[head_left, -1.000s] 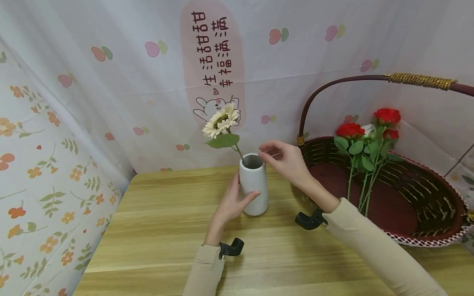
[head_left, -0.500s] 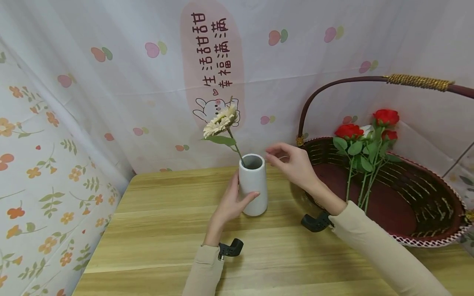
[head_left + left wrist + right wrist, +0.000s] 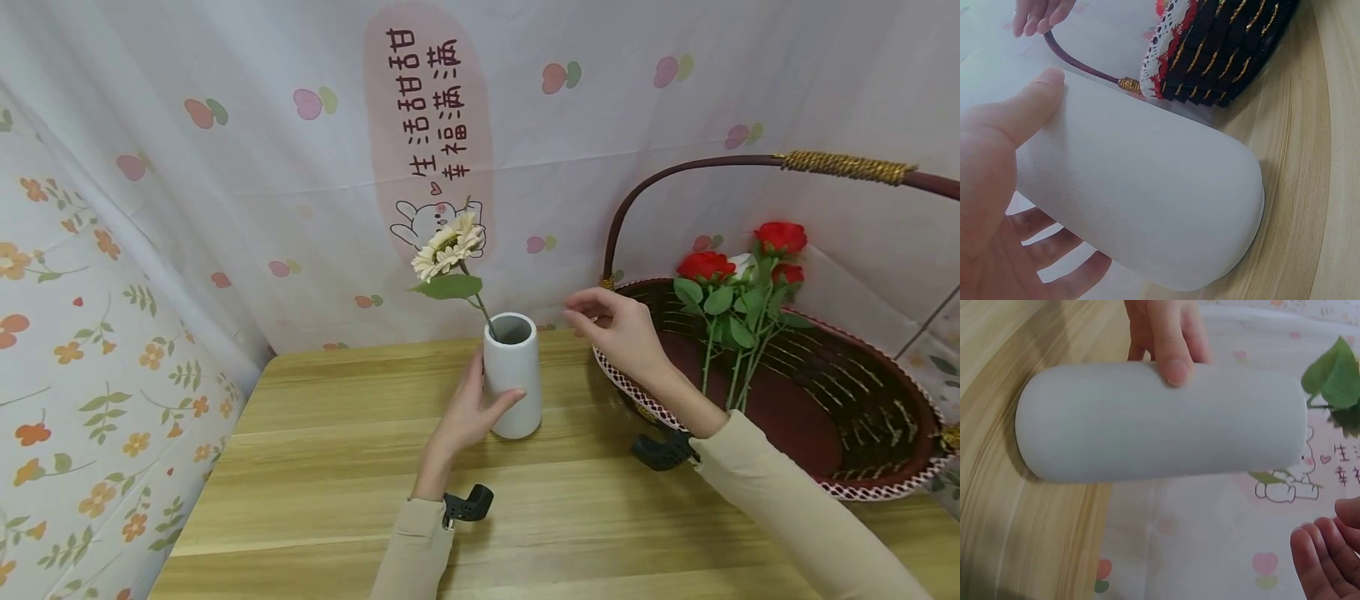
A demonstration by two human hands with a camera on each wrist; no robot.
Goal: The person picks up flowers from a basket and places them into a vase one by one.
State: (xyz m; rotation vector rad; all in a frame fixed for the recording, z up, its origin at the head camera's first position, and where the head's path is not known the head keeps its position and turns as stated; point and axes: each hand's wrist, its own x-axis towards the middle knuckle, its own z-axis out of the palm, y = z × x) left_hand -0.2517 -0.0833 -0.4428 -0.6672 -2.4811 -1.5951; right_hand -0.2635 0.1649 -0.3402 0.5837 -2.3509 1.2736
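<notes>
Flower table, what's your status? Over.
Left grip holds white vase. Cream daisy-like flower leans in it. Right grip empty. Wicker basket alongside, not blocking vase.

Vase [image 3: 517, 387] matt, ceramic-looking; table [image 3: 322, 450] smooth, wood-grained; basket [image 3: 885, 408] woven, glossy; backdrop [image 3: 300, 208] cloth.

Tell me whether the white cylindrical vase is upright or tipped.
Upright: the white cylindrical vase stands base-down on the light wood-grain table, its mouth facing up, the left hand holding it.
</notes>
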